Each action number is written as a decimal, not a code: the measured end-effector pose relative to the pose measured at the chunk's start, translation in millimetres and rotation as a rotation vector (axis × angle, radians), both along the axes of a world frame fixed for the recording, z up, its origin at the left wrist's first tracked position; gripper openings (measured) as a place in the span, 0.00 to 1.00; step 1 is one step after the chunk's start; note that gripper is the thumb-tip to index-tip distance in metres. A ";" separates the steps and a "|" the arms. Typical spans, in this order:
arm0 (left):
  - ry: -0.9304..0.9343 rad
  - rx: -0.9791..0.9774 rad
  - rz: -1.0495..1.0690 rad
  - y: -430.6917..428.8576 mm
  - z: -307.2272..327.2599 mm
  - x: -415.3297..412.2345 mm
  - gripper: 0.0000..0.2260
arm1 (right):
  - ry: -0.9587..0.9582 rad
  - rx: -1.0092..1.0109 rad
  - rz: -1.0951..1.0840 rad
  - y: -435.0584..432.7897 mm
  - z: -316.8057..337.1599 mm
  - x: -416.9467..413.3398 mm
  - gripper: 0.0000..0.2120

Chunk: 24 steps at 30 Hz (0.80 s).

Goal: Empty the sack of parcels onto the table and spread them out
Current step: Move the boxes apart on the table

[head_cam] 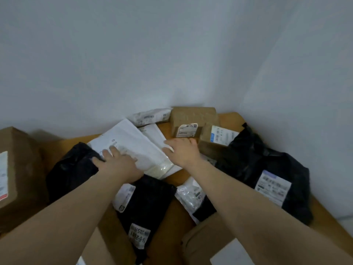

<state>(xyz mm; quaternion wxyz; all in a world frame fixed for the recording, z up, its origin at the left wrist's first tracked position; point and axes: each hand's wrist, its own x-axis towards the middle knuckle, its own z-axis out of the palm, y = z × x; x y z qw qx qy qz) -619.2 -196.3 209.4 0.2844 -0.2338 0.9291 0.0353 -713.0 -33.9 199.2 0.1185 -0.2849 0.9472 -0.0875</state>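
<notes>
Parcels lie scattered over a wooden table (230, 117) set in a wall corner. My left hand (116, 161) lies flat with straight fingers on a large white mailer (133, 144) at the centre. My right hand (182, 151) touches the same mailer's right edge, with its fingers extended over it. A black bag parcel (72, 169) sits left of the mailer, and another black parcel (147, 199) lies under my left forearm. A big black parcel (267, 169) with a white label lies at the right. No sack is in view.
Two brown boxes (193, 119) (215, 139) stand at the back by the corner, with a white bag (150, 116) next to them. A large brown box (17, 169) stands at the far left. A clear bubble pouch (191, 196) and more cardboard (206, 240) lie near me.
</notes>
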 end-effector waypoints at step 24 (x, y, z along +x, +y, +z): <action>0.636 0.915 0.246 242.7 0.0 -165.8 0.29 | 0.358 0.331 -0.191 251.7 3.2 -106.4 0.34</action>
